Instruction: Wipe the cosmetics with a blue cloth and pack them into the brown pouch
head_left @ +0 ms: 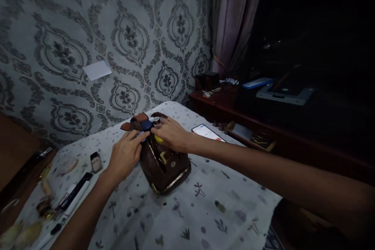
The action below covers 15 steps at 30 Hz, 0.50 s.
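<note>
A small brown leather bag [175, 177] with a gold zipper lies open on the patterned cloth. My left hand [125, 151] grips the left side of its opening, thumb and fingers at the edge. Over the opening, my right hand [172, 134] closes its fingers around a silver-capped bottle [156, 120], whose lower part is hidden. A dark blue cap [146, 125] shows between the two hands. Under the right hand, a yellow item [158, 139] is partly visible inside the bag, with other contents too dim to name.
A phone [205, 131] with a lit screen lies right of the bag. To the left are a small bottle [95, 162], several slim tubes [76, 191] and a round pad [67, 165]. A dark red desk [216, 103] with a partly open drawer [249, 136] stands at right.
</note>
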Available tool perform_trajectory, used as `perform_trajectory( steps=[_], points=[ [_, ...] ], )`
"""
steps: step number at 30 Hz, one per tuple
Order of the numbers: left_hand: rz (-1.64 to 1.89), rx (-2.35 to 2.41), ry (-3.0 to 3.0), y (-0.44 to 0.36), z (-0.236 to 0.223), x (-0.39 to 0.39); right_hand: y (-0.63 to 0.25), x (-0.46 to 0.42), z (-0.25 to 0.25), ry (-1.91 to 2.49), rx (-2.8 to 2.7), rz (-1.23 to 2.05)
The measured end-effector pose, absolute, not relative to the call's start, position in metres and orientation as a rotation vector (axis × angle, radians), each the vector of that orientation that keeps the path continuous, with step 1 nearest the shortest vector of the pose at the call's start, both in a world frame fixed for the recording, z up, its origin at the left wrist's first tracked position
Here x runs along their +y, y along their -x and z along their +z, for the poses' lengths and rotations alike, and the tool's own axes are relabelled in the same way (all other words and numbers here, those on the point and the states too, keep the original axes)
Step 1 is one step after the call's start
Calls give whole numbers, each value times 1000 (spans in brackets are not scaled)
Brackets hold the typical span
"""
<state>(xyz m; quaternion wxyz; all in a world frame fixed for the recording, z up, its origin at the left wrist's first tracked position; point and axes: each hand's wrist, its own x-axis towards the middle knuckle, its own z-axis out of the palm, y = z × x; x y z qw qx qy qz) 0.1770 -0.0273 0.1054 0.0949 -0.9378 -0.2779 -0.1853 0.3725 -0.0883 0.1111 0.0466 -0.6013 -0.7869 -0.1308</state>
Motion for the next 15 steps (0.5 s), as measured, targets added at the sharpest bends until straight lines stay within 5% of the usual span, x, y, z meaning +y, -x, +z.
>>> perform_trajectory(
  steps=[15],
  points=[
    [-542, -839, 2784, -178, 101, -24, -361, -71, 102, 1852, -2508, -468]
  ],
)
